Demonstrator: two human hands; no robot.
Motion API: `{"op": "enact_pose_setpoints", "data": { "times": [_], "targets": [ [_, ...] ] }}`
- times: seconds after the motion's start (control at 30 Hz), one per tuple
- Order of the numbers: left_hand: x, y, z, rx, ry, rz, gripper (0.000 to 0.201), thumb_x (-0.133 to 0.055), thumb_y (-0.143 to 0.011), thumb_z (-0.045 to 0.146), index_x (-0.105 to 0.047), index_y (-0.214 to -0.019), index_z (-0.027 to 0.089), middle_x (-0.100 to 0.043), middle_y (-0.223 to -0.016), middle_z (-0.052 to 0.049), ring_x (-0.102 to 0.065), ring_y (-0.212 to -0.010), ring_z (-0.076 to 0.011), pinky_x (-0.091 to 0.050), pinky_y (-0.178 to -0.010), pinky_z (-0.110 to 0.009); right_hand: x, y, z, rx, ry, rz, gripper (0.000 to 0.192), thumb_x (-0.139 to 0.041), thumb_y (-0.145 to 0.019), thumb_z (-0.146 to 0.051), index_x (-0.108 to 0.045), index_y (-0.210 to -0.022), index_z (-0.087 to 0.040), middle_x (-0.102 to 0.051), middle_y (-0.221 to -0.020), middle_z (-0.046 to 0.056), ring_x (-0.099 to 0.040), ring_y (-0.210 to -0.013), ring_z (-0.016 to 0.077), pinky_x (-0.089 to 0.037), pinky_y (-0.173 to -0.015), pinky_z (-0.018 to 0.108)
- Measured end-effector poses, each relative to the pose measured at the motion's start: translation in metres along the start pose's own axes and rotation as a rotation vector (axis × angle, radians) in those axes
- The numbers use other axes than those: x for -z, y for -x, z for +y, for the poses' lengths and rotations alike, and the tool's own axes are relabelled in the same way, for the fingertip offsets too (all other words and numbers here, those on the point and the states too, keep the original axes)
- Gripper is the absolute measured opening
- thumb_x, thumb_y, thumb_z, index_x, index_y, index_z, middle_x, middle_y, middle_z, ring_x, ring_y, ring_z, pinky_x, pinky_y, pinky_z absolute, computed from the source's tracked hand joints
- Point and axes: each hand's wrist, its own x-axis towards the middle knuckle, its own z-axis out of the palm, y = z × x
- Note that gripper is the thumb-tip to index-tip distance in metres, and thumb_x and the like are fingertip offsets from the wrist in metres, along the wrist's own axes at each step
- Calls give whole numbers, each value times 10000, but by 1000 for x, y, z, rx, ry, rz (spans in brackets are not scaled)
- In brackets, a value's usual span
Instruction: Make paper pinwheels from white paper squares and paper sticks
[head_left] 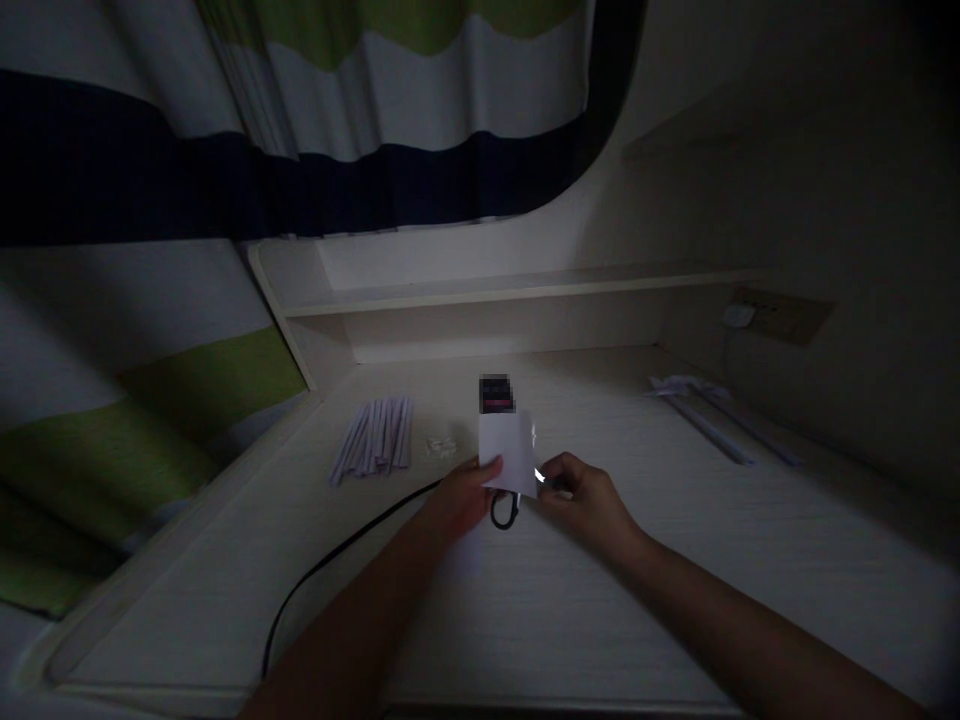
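Observation:
In dim light, my left hand [461,498] pinches the lower left corner of a small white sheet of paper [508,446] held over the pale desk [585,590]. My right hand [585,498] grips the sheet's lower right edge, fingers closed, with a small white scrap at the fingertips. Below the sheet, between both hands, lies a black loop [504,512] joined to a black cable [330,565] running toward the desk's front left. A small dark object [496,393] sits just behind the sheet.
A bundle of rolled white paper sticks [375,438] lies left of the hands, tiny white bits [439,446] beside it. More long rolled sticks [709,415] lie at the right. A shelf [480,292], wall socket [780,315] and striped curtain [225,180] surround the desk.

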Motion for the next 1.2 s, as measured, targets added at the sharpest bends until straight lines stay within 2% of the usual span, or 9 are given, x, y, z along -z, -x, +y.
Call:
{"op": "enact_pose_setpoints", "data": {
  "times": [0.17,0.4,0.53,0.67,0.77,0.87,0.97,1.07,1.2],
  "targets": [
    [-13,2,-7,-33,240,-237,358,-606,-666,331,-583,-922,83,-610,-920,-125,-545,-930,-239,-405,-812,-337,-14,3,3,62,-225,-57,73,-505,-689,-231,-480,-744,-190,-585,-705,8,-553,-641,137,-442,-573,247],
    [-13,-1,-10,-94,138,-34,384,-543,-700,424,-578,-913,107,-613,-872,-88,-540,-907,-211,-403,-801,-303,-11,7,-7,481,209,94,122,-453,-783,-201,-556,-840,-170,-499,-913,98,-486,-872,196,-431,-731,329],
    [-12,-1,-10,-126,63,40,400,-508,-715,449,-584,-952,136,-625,-853,-67,-532,-922,-211,-407,-793,-289,-12,10,-15,575,463,93,153,-451,-793,-239,-565,-845,-150,-516,-774,87,-474,-745,196,-414,-672,337],
    [-19,1,-9,-164,65,61,379,-512,-712,438,-598,-938,146,-637,-841,-61,-542,-919,-217,-400,-805,-288,-16,12,-20,458,616,84,182,-438,-785,-252,-559,-826,-123,-540,-706,88,-490,-681,201,-393,-654,340],
    [-25,3,-9,-185,150,38,332,-581,-671,392,-620,-874,132,-646,-843,-70,-554,-906,-220,-395,-817,-292,-18,11,-17,333,576,0,146,-450,-755,-215,-564,-802,-137,-560,-652,64,-520,-643,193,-386,-642,323],
    [-26,6,-7,-181,211,40,315,-625,-641,345,-627,-862,121,-648,-873,-85,-567,-889,-223,-413,-798,-304,-17,7,-7,150,335,-116,157,-454,-718,-194,-566,-826,-170,-597,-666,40,-553,-612,175,-398,-595,283],
    [-19,9,-1,-254,173,144,355,-635,-633,331,-615,-897,95,-649,-881,-108,-581,-861,-226,-445,-744,-304,-10,-1,5,-50,-37,-179,254,-489,-661,-183,-553,-907,-179,-631,-792,49,-586,-703,180,-415,-613,269],
    [-4,9,8,-344,142,312,365,-644,-622,331,-604,-891,87,-648,-880,-110,-593,-833,-213,-475,-700,-289,2,-10,11,-212,-411,-167,300,-554,-608,-218,-543,-904,-172,-627,-779,40,-584,-683,171,-411,-582,259],
    [11,6,18,-340,54,435,388,-626,-636,349,-576,-942,114,-644,-881,-92,-616,-719,-184,-508,-614,-284,16,-16,5,-319,-633,-77,357,-654,-565,-291,-564,-889,-172,-571,-603,-10,-512,-522,117,-369,-512,244]
  ]
}}
